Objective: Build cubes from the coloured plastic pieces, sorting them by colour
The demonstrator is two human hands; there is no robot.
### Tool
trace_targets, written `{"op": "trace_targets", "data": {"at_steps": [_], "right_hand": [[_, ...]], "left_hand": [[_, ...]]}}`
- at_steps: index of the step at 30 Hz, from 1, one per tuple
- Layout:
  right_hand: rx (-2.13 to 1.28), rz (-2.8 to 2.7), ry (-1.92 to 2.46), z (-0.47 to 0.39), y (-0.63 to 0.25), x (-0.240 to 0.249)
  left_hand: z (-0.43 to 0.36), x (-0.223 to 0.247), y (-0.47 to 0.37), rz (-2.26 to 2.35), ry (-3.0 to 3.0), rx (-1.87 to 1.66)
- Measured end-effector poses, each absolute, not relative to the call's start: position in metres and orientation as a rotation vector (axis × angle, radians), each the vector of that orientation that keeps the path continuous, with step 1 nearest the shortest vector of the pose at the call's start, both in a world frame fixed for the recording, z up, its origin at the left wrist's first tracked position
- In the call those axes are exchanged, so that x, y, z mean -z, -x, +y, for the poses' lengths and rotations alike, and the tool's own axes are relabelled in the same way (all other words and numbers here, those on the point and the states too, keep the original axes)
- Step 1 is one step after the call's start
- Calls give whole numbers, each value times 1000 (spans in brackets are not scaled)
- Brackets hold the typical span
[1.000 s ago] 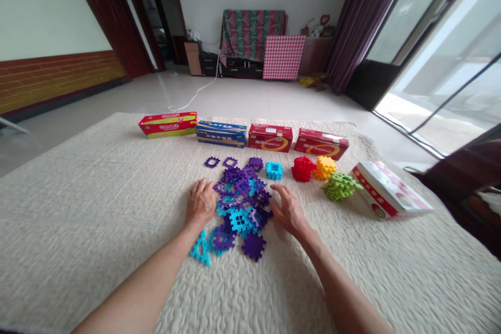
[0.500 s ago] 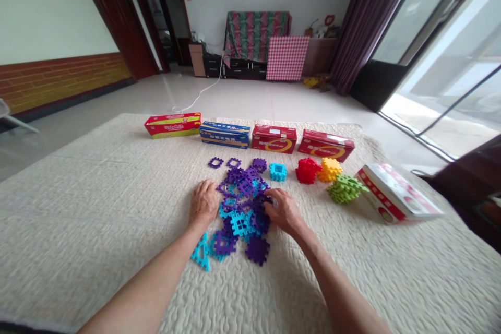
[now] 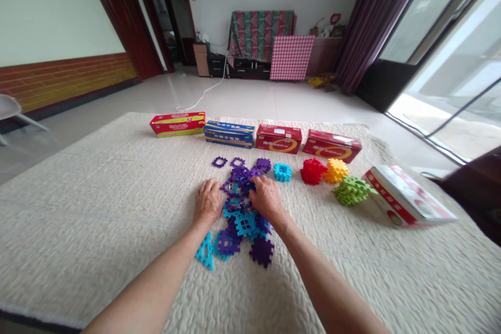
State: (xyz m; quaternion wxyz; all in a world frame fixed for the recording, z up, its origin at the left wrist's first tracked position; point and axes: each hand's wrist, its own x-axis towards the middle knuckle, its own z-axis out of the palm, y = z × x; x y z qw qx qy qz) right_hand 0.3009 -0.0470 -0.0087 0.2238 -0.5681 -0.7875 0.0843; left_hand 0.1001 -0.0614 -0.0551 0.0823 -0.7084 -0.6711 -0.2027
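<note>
A loose heap of purple and blue interlocking plastic pieces lies on the quilted cover between my hands. My left hand rests at the heap's left edge, its fingers bent and their tips partly hidden. Over the heap's right side is my right hand, fingers curled down onto purple pieces; whether it grips one is hidden. Beyond the heap are two purple frames, a purple stack and a blue stack. Red, yellow and green stacks sit to the right.
Across the back of the quilted cover stand a red-and-yellow box, a blue box and two red boxes. A white-and-red box lies at the right, beside the green stack.
My right hand has moved left and slightly forward, further over the heap. My left hand stays at the heap's left edge. The whole view has shifted slightly.
</note>
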Motion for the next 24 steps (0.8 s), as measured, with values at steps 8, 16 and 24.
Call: {"op": "trace_targets", "data": {"at_steps": [8,16,24], "right_hand": [[-263,-2120,1493,-38,-301,1],[-545,-2512,1064,-103,-315,-9],[-497,-2671,1006,-117,-305,-19]], "left_hand": [[-65,50,-103,-2027,2128,634],[-66,46,-106,-2106,2121,654],[-65,47,-106,-2106,2104,661]]}}
